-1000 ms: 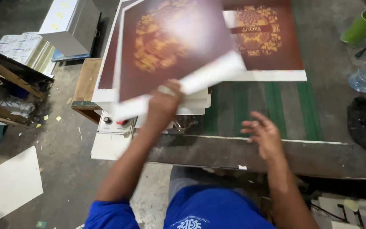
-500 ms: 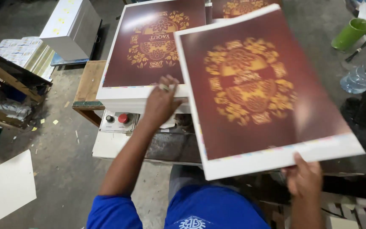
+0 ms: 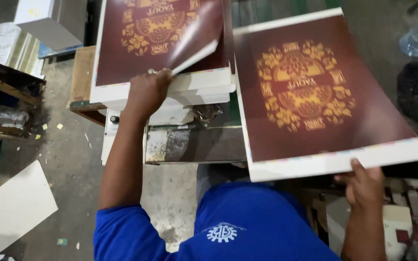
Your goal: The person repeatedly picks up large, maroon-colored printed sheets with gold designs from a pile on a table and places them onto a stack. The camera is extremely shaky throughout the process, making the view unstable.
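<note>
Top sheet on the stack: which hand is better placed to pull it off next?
Probably the left hand: its fingers already pinch the curled corner of the top sheet on the stack. The right hand is occupied, holding the other printed sheet by its near edge.

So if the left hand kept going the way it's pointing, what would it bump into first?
Probably the lifted sheet that the left hand is already pinching at its corner, with the stack of printed sheets just beneath, though depth is hard to judge.

The left hand (image 3: 147, 92) is stretched forward on a straight arm, fingers curled and pinched shut at the near edge of the paper stack (image 3: 189, 89). The right hand (image 3: 364, 186) (thumb up) grips closed, low, right of that stack.
</note>
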